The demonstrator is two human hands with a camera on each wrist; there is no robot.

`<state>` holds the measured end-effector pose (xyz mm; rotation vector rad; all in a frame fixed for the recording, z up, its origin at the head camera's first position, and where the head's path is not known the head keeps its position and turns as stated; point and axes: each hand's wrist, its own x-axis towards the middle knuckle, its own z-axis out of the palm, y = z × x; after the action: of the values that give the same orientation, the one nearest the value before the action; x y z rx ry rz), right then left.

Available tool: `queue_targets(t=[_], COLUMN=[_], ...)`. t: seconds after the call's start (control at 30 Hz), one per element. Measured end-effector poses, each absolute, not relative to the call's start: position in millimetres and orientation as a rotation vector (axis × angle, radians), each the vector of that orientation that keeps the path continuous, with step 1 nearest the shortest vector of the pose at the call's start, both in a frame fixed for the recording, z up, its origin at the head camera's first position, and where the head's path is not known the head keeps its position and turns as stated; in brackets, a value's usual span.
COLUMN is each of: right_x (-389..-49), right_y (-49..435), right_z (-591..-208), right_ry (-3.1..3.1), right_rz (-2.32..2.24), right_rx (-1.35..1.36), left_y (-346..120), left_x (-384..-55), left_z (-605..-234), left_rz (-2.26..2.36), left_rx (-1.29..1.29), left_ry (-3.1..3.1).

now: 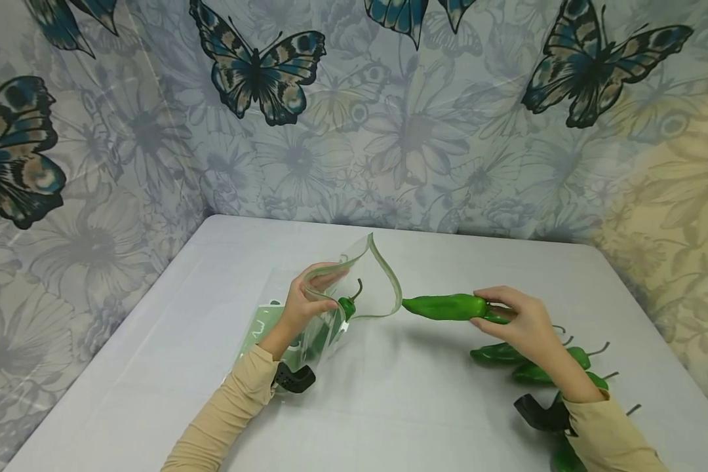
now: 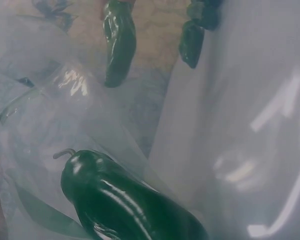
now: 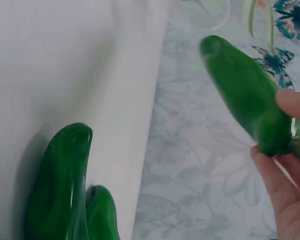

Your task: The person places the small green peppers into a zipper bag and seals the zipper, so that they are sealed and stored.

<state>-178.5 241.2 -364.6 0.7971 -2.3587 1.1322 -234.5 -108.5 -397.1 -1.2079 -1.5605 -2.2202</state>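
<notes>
My left hand (image 1: 299,305) grips a clear plastic bag (image 1: 373,278) by the side of its mouth, which gapes wide with a green-edged rim. Inside the bag lies a green pepper (image 1: 347,307), its curved stem up at the opening; the left wrist view shows this pepper (image 2: 130,200) large through the plastic. My right hand (image 1: 522,321) pinches another long green pepper (image 1: 445,307) at its stem end, above the table. Its tip points left, right at the bag's rim. In the right wrist view, thumb and fingers hold that pepper (image 3: 245,95) by its thick end.
Several green peppers (image 1: 498,354) lie in a row on the white table (image 1: 425,406) at the right, partly hidden under my right forearm. A green printed panel (image 1: 259,328) shows on the bag's lower part. Behind the table hangs a butterfly-patterned cloth (image 1: 419,144).
</notes>
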Motion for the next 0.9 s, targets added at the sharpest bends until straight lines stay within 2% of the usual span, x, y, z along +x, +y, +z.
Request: queue_targets(t=[0.27, 0.53, 0.9], right_x=[-180.7, -176.4, -175.6], right_y=[238.5, 236.4, 232.2], right_z=[-362.3, -353.9, -343.7], right_ry=[-2.193, -2.139, -2.096], right_rz=[1.171, 1.226, 1.547], right_rx=[0.858, 0.720, 0.744], left_y=[-109.2, -108.5, -107.3], left_x=[-235.0, -234.9, -235.5], left_z=[-397.0, -399.2, -399.2], left_rz=[-2.209, -2.230, -2.217], left_rx=[-1.213, -1.232, -1.258], left_ry=[-1.569, -1.549, -1.520])
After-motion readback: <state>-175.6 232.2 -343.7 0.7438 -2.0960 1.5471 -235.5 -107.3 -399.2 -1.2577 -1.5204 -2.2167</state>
